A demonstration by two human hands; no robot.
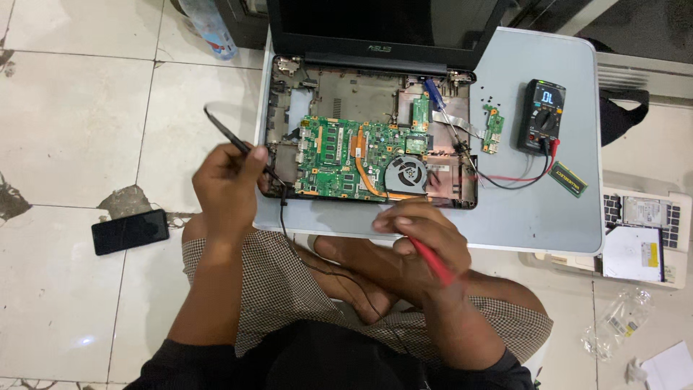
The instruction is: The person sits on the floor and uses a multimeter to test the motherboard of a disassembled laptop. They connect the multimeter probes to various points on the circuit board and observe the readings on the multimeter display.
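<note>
Your path across the opened laptop base (368, 137) is crowded: a blue-handled screwdriver (442, 108) lies slanted over its right half, and the raised lid (382, 25) walls off the far edge. On the counter (541, 209), the multimeter (543, 117), its red and black leads (516, 177) and a loose memory stick (568, 178) hem the right side; bare counter lies open below them. Left, floor tiles lie open around a black phone (130, 231).

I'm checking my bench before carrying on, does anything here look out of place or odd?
A few things: a blue-handled screwdriver lies inside the open laptop base, a small green board and a memory stick sit loose on the table, and a phone lies on the floor.
</note>
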